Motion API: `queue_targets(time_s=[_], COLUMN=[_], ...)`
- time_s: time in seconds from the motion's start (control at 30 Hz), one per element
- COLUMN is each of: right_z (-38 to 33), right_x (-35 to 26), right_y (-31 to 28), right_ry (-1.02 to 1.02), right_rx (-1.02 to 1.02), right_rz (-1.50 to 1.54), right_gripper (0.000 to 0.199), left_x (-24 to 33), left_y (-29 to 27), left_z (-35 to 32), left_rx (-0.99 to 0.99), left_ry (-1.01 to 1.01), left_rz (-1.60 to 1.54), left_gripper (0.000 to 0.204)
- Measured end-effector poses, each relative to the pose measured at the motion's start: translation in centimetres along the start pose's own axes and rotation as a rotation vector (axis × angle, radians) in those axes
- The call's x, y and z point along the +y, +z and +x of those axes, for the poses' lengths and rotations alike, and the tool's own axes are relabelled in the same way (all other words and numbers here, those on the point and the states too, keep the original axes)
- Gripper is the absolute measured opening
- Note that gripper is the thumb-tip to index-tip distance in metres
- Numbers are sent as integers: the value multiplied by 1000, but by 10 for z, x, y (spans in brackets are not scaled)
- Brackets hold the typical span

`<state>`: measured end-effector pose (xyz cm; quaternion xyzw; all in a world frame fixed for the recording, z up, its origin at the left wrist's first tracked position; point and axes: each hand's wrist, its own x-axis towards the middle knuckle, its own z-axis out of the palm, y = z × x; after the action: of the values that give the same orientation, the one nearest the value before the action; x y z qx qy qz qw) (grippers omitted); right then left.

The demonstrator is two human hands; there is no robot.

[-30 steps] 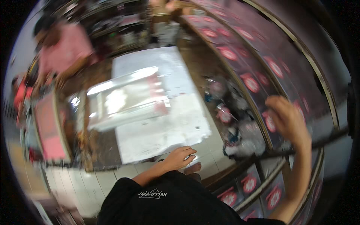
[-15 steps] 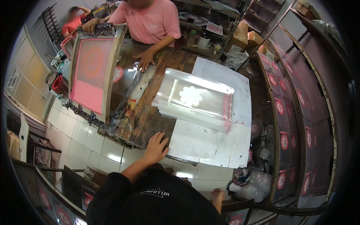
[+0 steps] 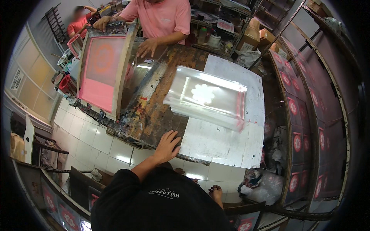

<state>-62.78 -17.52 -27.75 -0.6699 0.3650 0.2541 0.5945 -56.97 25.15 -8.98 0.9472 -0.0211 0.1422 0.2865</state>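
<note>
- We see our left hand (image 3: 167, 146) resting on the near edge of the table (image 3: 154, 119). Its fingers are spread a little and grip nothing.
- Our right hand (image 3: 216, 192) hangs low by our side, away from the table. Its fingers are curled in, and we cannot tell if they hold anything.
- The pile of clear plastic bags (image 3: 192, 109) lies flat past our left hand, not touching it. Most of it is on the white board (image 3: 227, 148), and its left end sticks out over the brown wood.
- Across from us, a helper has one hand (image 3: 101, 24) on top of the pink frame (image 3: 99, 94). The helper's other hand (image 3: 148, 47) is down just beside that frame, by a shiny clear sheet (image 3: 133, 73).
- On our right, a rack (image 3: 283, 181) holds sheets with red flowers (image 3: 296, 142).
- We think this is a waiting step for us, while the helper works at the frame.
- We guess the next move calls for a free hand and a light pinch, since thin, slippery plastic could slide or crease.
</note>
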Motion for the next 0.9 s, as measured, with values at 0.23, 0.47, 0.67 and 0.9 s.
queue_targets(time_s=[0.23, 0.47, 0.67, 0.9], right_z=[-2, -24, -24, -22], right_x=[19, 46, 60, 48], right_y=[-8, -15, -22, -14], right_ry=[-4, 0, -19, -67], right_rx=[21, 84, 64, 72], right_rz=[-22, -99, -123, 85], right_gripper=[27, 33, 29, 22], left_x=[-1, 5, -18, -17], left_y=[-11, -59, -90, -49], left_z=[2, 36, 87, 138], left_rx=[2, 404, 342, 349], left_ry=[-114, 19, 10, 365], left_rz=[-240, 175, 553, 536], left_gripper=[44, 65, 81, 33])
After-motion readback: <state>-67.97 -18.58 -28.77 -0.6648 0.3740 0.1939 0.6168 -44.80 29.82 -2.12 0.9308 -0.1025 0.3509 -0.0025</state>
